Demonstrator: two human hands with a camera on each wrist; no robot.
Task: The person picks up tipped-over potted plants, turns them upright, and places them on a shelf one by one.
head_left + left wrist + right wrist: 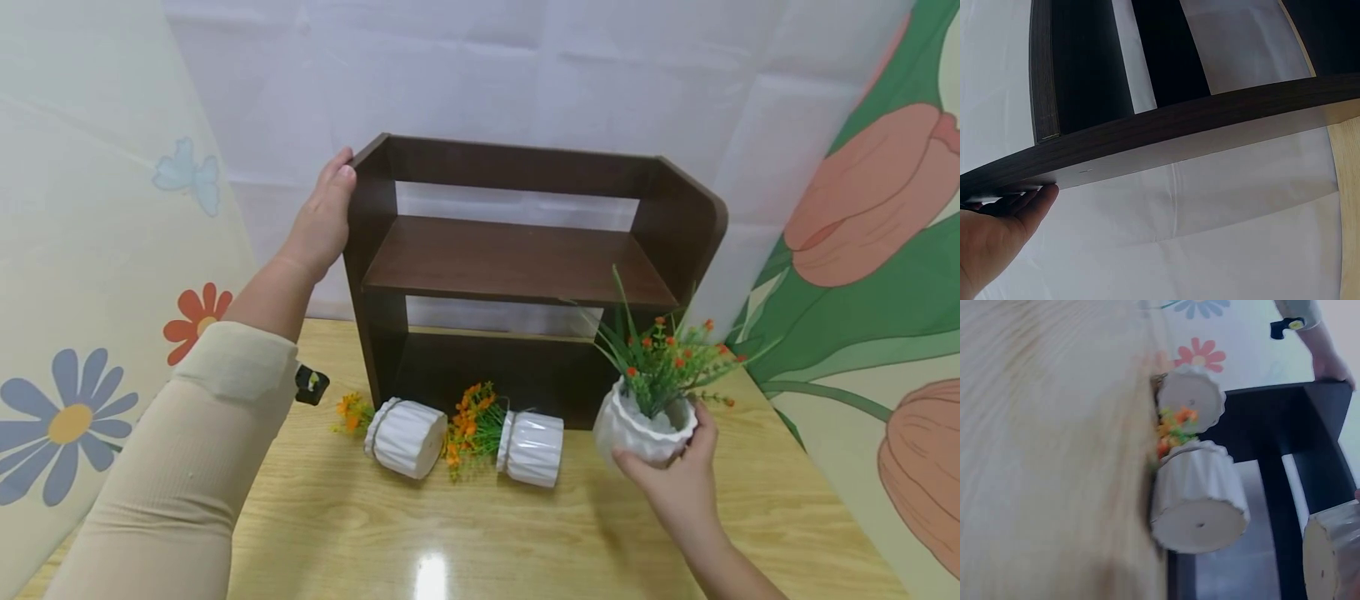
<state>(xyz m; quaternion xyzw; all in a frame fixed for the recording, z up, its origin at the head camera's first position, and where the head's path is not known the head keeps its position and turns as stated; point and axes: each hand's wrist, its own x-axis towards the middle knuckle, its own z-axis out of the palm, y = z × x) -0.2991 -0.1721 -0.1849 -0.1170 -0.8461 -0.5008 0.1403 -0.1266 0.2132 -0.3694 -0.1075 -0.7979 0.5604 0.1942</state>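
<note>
My left hand (322,215) rests against the outer left side of a dark brown two-tier shelf (517,258), near its top. The left wrist view has its fingers (1038,209) lying flat along that side panel. With thumb and fingers, my right hand (681,479) grips a white ribbed flowerpot (633,429) in front of the shelf's right end. Green blades and small red-orange flowers (667,358) stand up from this pot, which is held above the table. Two other white flowerpots, the left one (407,437) and the middle one (531,448), lie on their sides with orange flowers.
The shelf stands on a light wood-grain table (465,542) before a white cloth backdrop (480,75). Flower-printed panels (892,250) flank it on both sides. A small black device (311,384) sits at my left wrist.
</note>
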